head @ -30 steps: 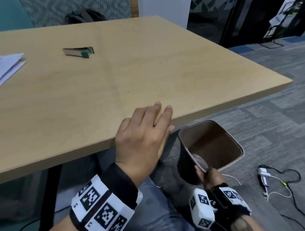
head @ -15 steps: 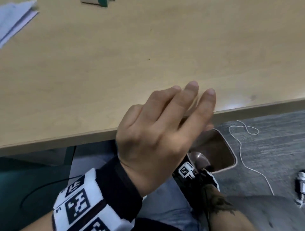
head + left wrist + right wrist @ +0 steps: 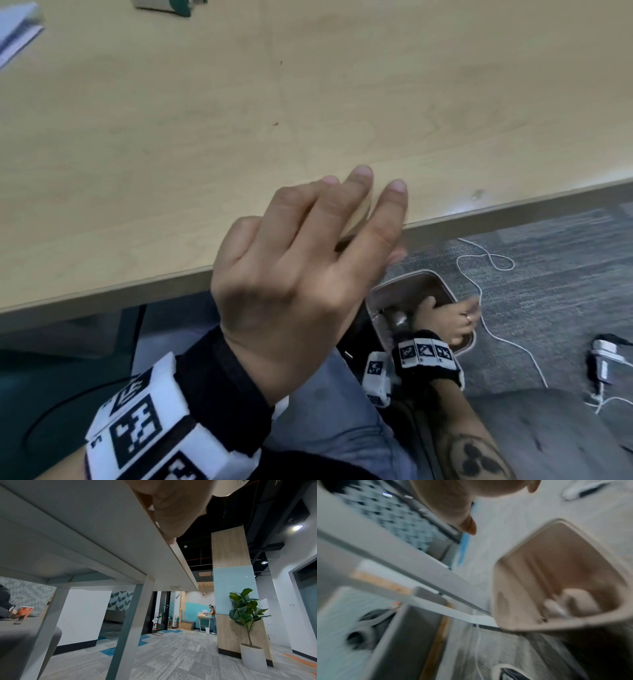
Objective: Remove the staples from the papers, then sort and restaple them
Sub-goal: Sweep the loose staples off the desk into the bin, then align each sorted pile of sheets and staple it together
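White papers lie at the table's far left, and a stapler with a green end shows at the top edge of the head view. My left hand hovers over the near edge of the wooden table, fingers straight and holding nothing. In the left wrist view its fingers touch that edge. Below the table, my right hand is spread over the mouth of a waste bin on the floor, and nothing shows in its fingers. No loose staples can be made out.
The bin stands just right of my lap, under the table edge, with some pale rubbish inside. A white cord and a charger plug lie on the grey carpet to the right. Table legs stand ahead.
My right hand has let go of the bin's rim and now spreads over its opening. The bin sits lower and nearer my lap. My left hand stays at the table edge.
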